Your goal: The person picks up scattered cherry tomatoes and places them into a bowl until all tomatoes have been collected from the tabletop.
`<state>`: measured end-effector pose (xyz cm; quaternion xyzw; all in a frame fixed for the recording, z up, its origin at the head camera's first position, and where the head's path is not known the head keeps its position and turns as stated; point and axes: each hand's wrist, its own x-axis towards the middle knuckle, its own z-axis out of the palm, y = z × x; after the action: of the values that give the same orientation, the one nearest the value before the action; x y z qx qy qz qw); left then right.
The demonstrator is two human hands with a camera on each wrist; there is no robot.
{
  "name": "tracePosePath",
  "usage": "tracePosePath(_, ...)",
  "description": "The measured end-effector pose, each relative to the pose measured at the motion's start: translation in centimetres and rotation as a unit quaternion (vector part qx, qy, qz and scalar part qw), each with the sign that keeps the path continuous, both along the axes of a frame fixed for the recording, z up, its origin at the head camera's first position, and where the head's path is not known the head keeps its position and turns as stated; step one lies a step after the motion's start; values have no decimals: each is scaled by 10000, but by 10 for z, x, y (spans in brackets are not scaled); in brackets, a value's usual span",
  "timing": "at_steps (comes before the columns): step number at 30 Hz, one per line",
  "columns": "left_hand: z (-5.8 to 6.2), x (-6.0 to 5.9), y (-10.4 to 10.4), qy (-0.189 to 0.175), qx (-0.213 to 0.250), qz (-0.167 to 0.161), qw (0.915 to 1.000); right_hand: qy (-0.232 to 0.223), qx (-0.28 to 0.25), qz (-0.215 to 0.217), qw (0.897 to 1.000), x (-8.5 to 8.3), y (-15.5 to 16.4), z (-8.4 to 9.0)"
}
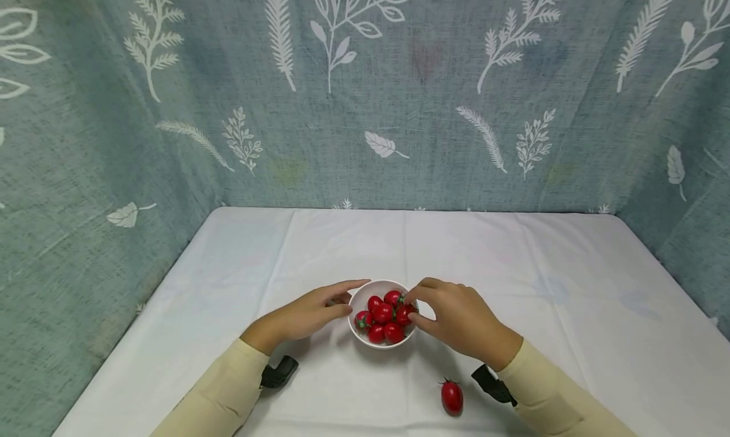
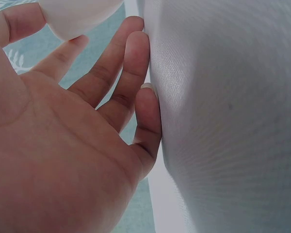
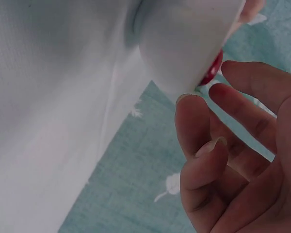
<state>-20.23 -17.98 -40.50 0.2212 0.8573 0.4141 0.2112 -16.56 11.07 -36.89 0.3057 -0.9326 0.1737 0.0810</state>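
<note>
A white bowl (image 1: 381, 347) of red cherry tomatoes with green stems sits on the white cloth. My left hand (image 1: 310, 310) holds the bowl's left side, thumb near the front and forefinger along the far rim. In the left wrist view, thumb and forefinger touch the bowl (image 2: 82, 17), while the other fingers reach down to the cloth. Over the right rim, my right hand (image 1: 461, 313) pinches a cherry tomato (image 1: 403, 315) with thumb and forefinger. Its remaining fingers are curled in the right wrist view, where the bowl wall partly hides that tomato (image 3: 213, 70).
A single cherry tomato (image 1: 452, 397) lies on the cloth near the front, by my right wrist. Dark straps (image 1: 279, 372) circle both wrists. Behind the white-covered table (image 1: 485, 253) and at its sides hangs a blue-green leaf-patterned curtain (image 1: 353, 152).
</note>
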Motion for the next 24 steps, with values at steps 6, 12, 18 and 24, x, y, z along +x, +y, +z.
tracePosePath(6, -1, -1, 1, -28, -8, 62, 10000, -53, 46, -15, 10000, -1, -2, -2)
tracePosePath(12, -1, 0, 1, -26, -29, 98, 9999, 116, 2, 71, 9999, 2, 1, -3)
tracePosePath(18, 0, 0, 1, 12, -45, 87, 10000, 200, 155, 30, 9997, 15, 14, -3)
tracePosePath(24, -1, 0, 0, -8, -22, 69, 10000, 60, 350, 128, 9993, 34, 28, -3)
